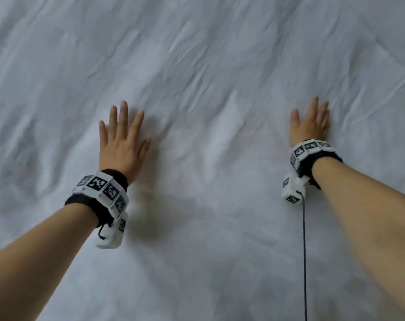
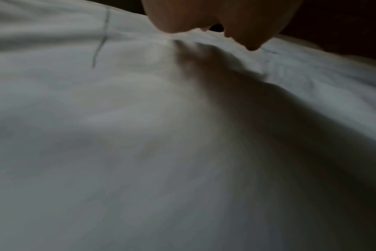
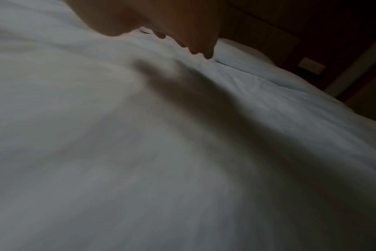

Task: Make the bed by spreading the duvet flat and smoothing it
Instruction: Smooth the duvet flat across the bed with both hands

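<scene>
The white duvet (image 1: 201, 72) fills the whole head view, spread out with many shallow creases across it. My left hand (image 1: 122, 135) lies palm down on it at the left, fingers straight and slightly spread. Off to the right my right hand (image 1: 310, 121) also lies flat on the cloth, fingers straight and close together. Neither hand holds any fabric. In the left wrist view the left hand (image 2: 215, 18) hovers just over the duvet (image 2: 140, 135). The right wrist view shows the right hand (image 3: 172, 25) low over the duvet (image 3: 118, 152).
A dark cable (image 1: 304, 256) hangs from my right wrist camera across the duvet. A white pillow (image 3: 243, 54) lies beyond the duvet's far edge, against a dark wooden headboard (image 3: 268, 30) with a pale wall plate (image 3: 311, 65).
</scene>
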{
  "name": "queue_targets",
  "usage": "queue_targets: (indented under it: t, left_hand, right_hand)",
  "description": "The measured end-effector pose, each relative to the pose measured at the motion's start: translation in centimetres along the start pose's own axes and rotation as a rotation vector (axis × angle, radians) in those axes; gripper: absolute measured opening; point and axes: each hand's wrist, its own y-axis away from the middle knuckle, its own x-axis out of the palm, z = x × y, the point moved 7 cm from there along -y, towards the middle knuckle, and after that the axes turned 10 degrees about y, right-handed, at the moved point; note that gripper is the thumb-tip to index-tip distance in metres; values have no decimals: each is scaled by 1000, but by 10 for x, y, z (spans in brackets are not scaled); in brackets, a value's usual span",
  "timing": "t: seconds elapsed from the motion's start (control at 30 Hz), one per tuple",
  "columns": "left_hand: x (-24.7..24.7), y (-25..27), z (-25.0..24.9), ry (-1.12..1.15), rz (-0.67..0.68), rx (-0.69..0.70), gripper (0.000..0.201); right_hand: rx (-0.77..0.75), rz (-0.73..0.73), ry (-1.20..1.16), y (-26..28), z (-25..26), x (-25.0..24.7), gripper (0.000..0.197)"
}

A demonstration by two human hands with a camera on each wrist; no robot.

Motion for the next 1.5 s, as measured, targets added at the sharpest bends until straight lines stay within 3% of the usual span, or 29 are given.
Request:
queue_targets:
  t: [0.1, 0.2, 0.33, 0.43, 0.53, 0.6, 0.67, 0.73, 0.8, 0.87, 0.9, 0.97, 1.03, 1.13, 1.27, 1.37, 1.43, 1.5]
  left_hand:
    - [16, -18, -14, -45, 91, 63, 62]
    - [27, -28, -7, -99, 158, 39, 71]
    - [38, -32, -1, -144, 183, -4, 70]
    - [42, -33, 0, -155, 201, -21, 69]
    - [42, -33, 0, -138, 186, -5, 69]
    - [36, -31, 3, -133, 152, -10, 70]
    - [20, -29, 15, -127, 89, -60, 71]
    - [2, -28, 36, -122, 31, -124, 72]
    - [-12, -32, 51, -114, -12, -134, 68]
    - [-20, -35, 59, -107, -64, -124, 62]
    - [-23, -34, 62, -97, -86, -134, 60]
    - [-23, -28, 67, -67, -98, -168, 60]
    - [-23, -13, 81, -52, -64, -200, 61]
    - [-27, 22, 127, -91, -18, -255, 60]
    - [-53, 77, 202, -97, -94, -433, 59]
    - [-75, 110, 238, -25, -212, -582, 61]
    - [-85, 119, 249, 3, -259, -637, 63]
    - [-91, 118, 248, -4, -260, -586, 62]
  right_hand:
    - [131, 4, -41, -30, -35, 0, 65]
    - [198, 32, -13, -47, -49, 12, 68]
    - [177, 83, -22, -68, 9, 26, 70]
    - [-176, 104, 47, -44, 120, 37, 74]
    - [-644, 183, 120, 37, 222, 52, 74]
    - [-972, 258, 155, 102, 264, 53, 71]
    - [-1181, 300, 157, 127, 276, 48, 67]
    - [-1105, 175, 109, 100, 264, 33, 63]
    - [-724, 82, 32, 39, 219, 22, 62]
    - [-317, 121, 52, -5, 152, 24, 65]
    - [-204, 154, 96, -11, 128, 27, 68]
    - [-189, 190, 171, -2, 119, 37, 72]
    - [-294, 198, 179, 25, 158, 49, 74]
    - [-522, 225, 172, 96, 257, 59, 76]
    - [-1170, 276, 328, 254, 364, 78, 73]
    - [-1609, 390, 433, 367, 373, 89, 68]
    - [-1626, 417, 378, 379, 370, 86, 65]
    - [-1368, 309, 253, 338, 369, 74, 65]
